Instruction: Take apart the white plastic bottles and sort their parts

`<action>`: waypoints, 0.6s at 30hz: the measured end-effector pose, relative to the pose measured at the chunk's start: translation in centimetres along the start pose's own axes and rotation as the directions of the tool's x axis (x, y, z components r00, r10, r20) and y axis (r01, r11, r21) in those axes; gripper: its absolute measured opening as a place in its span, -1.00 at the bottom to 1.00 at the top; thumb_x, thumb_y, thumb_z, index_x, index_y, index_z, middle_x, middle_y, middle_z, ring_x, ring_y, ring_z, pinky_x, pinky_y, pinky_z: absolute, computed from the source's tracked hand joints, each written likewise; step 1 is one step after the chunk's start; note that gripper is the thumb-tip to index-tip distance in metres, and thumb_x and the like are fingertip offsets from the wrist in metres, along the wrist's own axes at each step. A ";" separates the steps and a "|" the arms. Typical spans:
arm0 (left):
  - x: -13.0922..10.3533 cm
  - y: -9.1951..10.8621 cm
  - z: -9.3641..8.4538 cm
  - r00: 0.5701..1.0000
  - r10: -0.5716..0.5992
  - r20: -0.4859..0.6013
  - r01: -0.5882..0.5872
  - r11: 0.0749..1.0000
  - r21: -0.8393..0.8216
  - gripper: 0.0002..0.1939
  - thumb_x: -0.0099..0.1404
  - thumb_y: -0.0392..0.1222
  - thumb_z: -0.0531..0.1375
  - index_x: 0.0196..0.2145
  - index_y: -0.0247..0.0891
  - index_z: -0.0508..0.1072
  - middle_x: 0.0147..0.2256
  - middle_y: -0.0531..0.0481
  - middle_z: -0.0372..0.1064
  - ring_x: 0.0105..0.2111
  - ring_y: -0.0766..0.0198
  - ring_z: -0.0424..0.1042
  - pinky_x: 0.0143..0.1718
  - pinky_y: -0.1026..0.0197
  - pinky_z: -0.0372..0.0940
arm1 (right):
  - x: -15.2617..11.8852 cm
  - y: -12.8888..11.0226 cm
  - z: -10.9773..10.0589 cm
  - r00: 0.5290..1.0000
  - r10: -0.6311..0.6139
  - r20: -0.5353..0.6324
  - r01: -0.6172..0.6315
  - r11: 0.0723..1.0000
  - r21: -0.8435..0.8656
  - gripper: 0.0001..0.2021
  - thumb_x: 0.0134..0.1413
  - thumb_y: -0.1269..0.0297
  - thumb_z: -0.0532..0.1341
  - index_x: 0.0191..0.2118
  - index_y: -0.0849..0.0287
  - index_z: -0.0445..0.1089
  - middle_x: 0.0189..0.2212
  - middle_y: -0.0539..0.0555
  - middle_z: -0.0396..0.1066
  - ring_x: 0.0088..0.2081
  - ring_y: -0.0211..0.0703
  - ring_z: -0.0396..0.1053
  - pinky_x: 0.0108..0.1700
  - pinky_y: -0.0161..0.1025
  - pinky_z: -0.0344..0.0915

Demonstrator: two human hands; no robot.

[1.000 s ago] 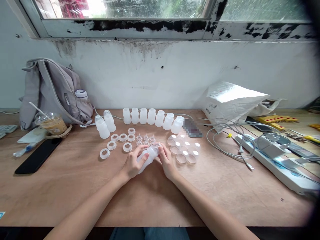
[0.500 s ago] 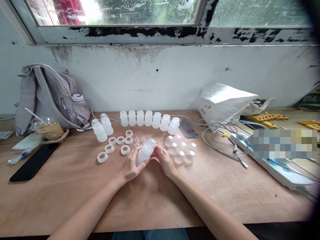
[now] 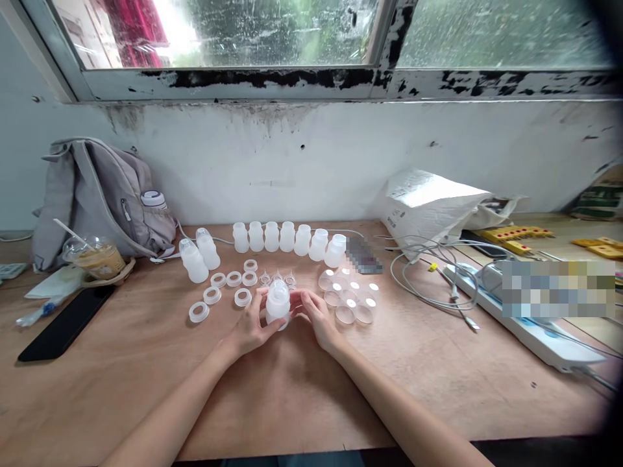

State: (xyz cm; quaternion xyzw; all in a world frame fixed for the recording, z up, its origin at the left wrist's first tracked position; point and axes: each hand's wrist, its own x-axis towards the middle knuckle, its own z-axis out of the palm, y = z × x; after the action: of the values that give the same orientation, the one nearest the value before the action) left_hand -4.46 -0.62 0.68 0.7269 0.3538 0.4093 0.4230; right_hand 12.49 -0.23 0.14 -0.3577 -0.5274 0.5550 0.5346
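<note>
My left hand (image 3: 254, 326) is wrapped round a frosted white baby bottle (image 3: 278, 311) with a clear cap on top, held nearly upright over the table. Just to its right, my right hand (image 3: 315, 316) has its fingers stretched toward the bottle's side; whether the fingertips touch it I cannot tell. Several white collar rings (image 3: 243, 297) lie to the left of the hands. Clear teats (image 3: 277, 277) stand behind the bottle, partly hidden by it. To the right of my right hand lies a group of clear round caps (image 3: 345, 314).
A row of open frosted bottles (image 3: 287, 237) stands near the wall, with two capped bottles (image 3: 195, 261) at its left. Further left are an iced drink (image 3: 100, 259), a black phone (image 3: 68, 324) and a backpack (image 3: 92, 194). Cables (image 3: 433, 292) and a power strip (image 3: 530, 334) lie right.
The bottle has turned from tilting right to nearly upright, cap up, still in my left hand. My right hand stays close on its right side. The camera view has tipped slightly upward.
</note>
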 end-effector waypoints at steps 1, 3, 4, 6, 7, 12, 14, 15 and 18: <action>0.0 0.0 -0.1 1.000 0.014 0.011 -0.015 0.999 0.034 -0.55 0.15 -0.16 0.15 -0.05 -0.24 0.07 -0.09 -0.17 0.28 -0.09 0.15 0.32 -0.09 0.11 0.26 | 0.0 -0.1 0.0 1.000 0.002 -0.002 -0.002 1.000 -0.006 -0.66 0.08 0.03 0.05 -0.32 0.20 0.41 -0.48 0.05 0.32 -0.42 -0.22 0.28 -0.37 -0.25 0.23; 0.0 0.1 -0.3 0.999 0.050 0.016 -0.051 0.992 0.116 -0.54 0.13 -0.16 0.16 -0.04 -0.25 0.09 -0.09 -0.16 0.26 -0.09 0.14 0.31 -0.05 0.08 0.22 | 0.0 -0.1 0.0 1.000 0.012 -0.008 -0.012 1.000 -0.018 -0.65 0.07 0.02 0.06 -0.34 0.20 0.41 -0.49 0.05 0.32 -0.43 -0.22 0.28 -0.37 -0.26 0.23; 0.0 0.2 -0.4 0.998 0.070 0.004 -0.070 0.986 0.152 -0.50 0.11 -0.16 0.17 -0.02 -0.25 0.09 -0.06 -0.17 0.24 -0.07 0.12 0.29 -0.02 0.05 0.18 | 0.0 -0.1 0.0 1.000 0.016 -0.011 -0.016 1.000 -0.024 -0.65 0.07 0.02 0.06 -0.34 0.20 0.41 -0.49 0.05 0.32 -0.43 -0.22 0.28 -0.38 -0.26 0.23; 0.0 0.6 -0.5 0.992 0.108 -0.062 -0.095 0.978 0.187 -0.43 0.10 -0.13 0.18 0.03 -0.23 0.07 0.01 -0.18 0.16 0.00 0.07 0.21 0.02 0.02 0.13 | 0.0 0.0 0.0 1.000 0.016 -0.016 -0.016 0.999 -0.036 -0.64 0.07 0.01 0.05 -0.34 0.20 0.41 -0.49 0.05 0.32 -0.43 -0.22 0.28 -0.38 -0.27 0.24; 0.1 1.0 -0.5 0.986 0.122 -0.109 -0.100 0.976 0.191 -0.42 0.11 -0.12 0.17 0.06 -0.21 0.05 0.04 -0.18 0.12 0.03 0.06 0.17 0.02 0.02 0.12 | 0.0 0.1 0.0 1.000 0.013 -0.017 -0.013 0.999 -0.040 -0.64 0.07 0.01 0.05 -0.34 0.20 0.40 -0.49 0.05 0.32 -0.43 -0.22 0.28 -0.39 -0.27 0.24; 1.2 4.3 -1.5 0.957 0.193 -0.217 -0.112 0.935 0.337 -0.57 0.19 -0.11 0.10 0.01 -0.16 0.16 -0.04 -0.11 0.23 -0.06 0.15 0.25 -0.05 0.09 0.18 | 0.1 0.6 0.0 1.000 0.002 -0.011 -0.003 0.999 -0.046 -0.63 0.08 0.01 0.04 -0.33 0.21 0.40 -0.50 0.05 0.31 -0.48 -0.25 0.24 -0.44 -0.29 0.23; 1.9 5.7 -2.1 0.975 0.206 -0.083 -0.149 0.884 0.443 -0.69 0.18 -0.12 0.09 -0.10 -0.17 0.29 -0.15 -0.08 0.33 -0.14 0.17 0.31 -0.09 0.11 0.20 | 0.2 0.8 0.0 1.000 0.005 -0.005 -0.005 0.999 -0.053 -0.63 0.08 0.00 0.03 -0.31 0.21 0.40 -0.50 0.06 0.31 -0.49 -0.25 0.24 -0.44 -0.29 0.23; 2.3 6.2 -2.4 0.978 0.207 -0.019 -0.172 0.856 0.488 -0.73 0.18 -0.12 0.10 -0.15 -0.17 0.34 -0.20 -0.06 0.37 -0.18 0.17 0.32 -0.11 0.12 0.21 | 0.2 0.8 0.0 1.000 0.007 -0.005 -0.007 0.998 -0.056 -0.62 0.08 0.00 0.03 -0.31 0.22 0.40 -0.50 0.06 0.31 -0.49 -0.25 0.24 -0.45 -0.29 0.23; 3.5 7.6 -3.8 0.980 0.194 0.038 -0.179 0.791 0.585 -0.77 0.16 -0.08 0.11 -0.23 -0.18 0.39 -0.28 -0.04 0.40 -0.25 0.18 0.35 -0.17 0.15 0.23 | 0.2 0.9 0.0 1.000 0.012 -0.020 -0.013 0.998 -0.055 -0.62 0.07 -0.01 0.03 -0.31 0.22 0.39 -0.49 0.06 0.31 -0.48 -0.25 0.24 -0.46 -0.30 0.23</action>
State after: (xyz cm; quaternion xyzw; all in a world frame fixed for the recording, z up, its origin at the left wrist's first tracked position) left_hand -5.17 0.64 9.74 0.8481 0.3941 0.3286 0.1322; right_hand 12.27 0.07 -0.70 -0.3814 -0.5350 0.5399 0.5262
